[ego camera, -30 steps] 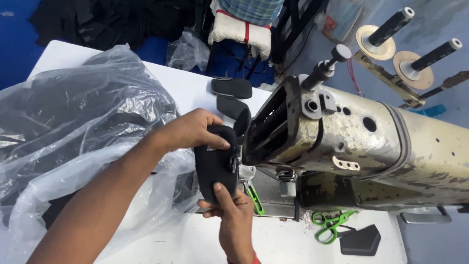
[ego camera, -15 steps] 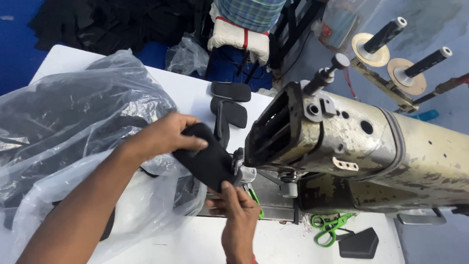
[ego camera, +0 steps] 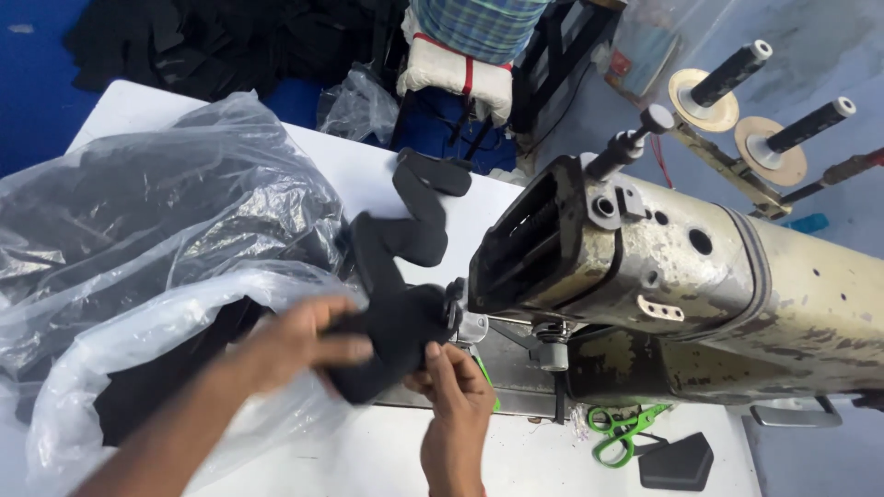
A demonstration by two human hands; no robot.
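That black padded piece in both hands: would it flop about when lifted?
Probably bendy: the black padded piece curves between the left hand and right hand. Joined pieces trailing across the white table suggest softness. Likely light.

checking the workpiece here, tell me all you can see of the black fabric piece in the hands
The black fabric piece looks soft, matte and padded, like foam-backed cloth. It is bunched at the sewing machine's needle area, and a chain of similar black pieces trails from it up across the white table. The left hand grips it from the left, blurred; the right hand pinches its lower right edge. Its stitching cannot be made out.
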